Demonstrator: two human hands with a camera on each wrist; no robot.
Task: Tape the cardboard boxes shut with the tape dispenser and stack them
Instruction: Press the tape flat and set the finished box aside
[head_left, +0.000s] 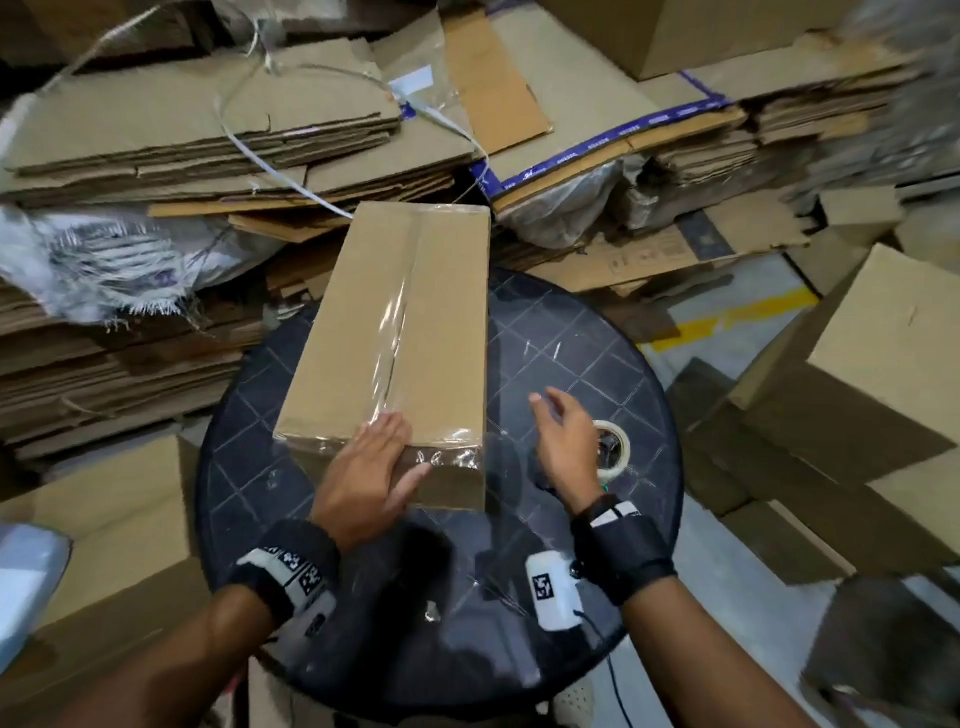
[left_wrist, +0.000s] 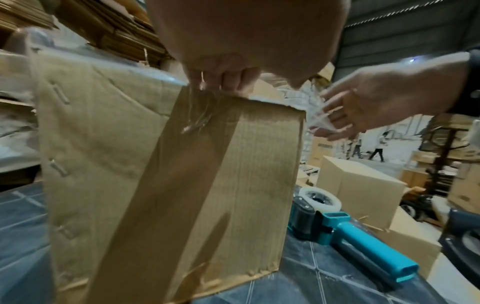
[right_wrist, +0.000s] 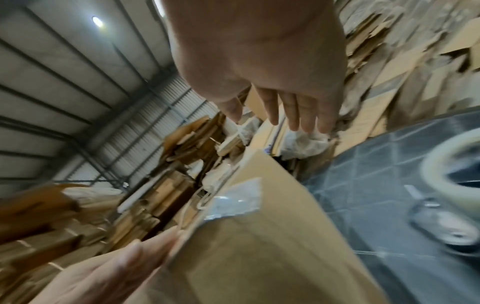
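A long cardboard box (head_left: 405, 312) lies on the round dark table (head_left: 571, 338), clear tape running along its top seam and over the near end. My left hand (head_left: 369, 467) rests on that near end, fingers (left_wrist: 228, 80) laid over the top edge on the tape and thumb along the end face (left_wrist: 182, 185). My right hand (head_left: 566, 441) hovers open and empty just right of the box, fingers spread (right_wrist: 298, 111). Below it on the table lies the teal-handled tape dispenser (left_wrist: 363, 236), its tape roll (head_left: 613, 447) showing past the right hand.
Stacks of flattened cardboard (head_left: 208, 130) fill the space behind the table. Assembled boxes (head_left: 883, 338) stand on the floor at the right, and another box (head_left: 104, 519) stands at the left. People (left_wrist: 376, 150) walk far off in the warehouse.
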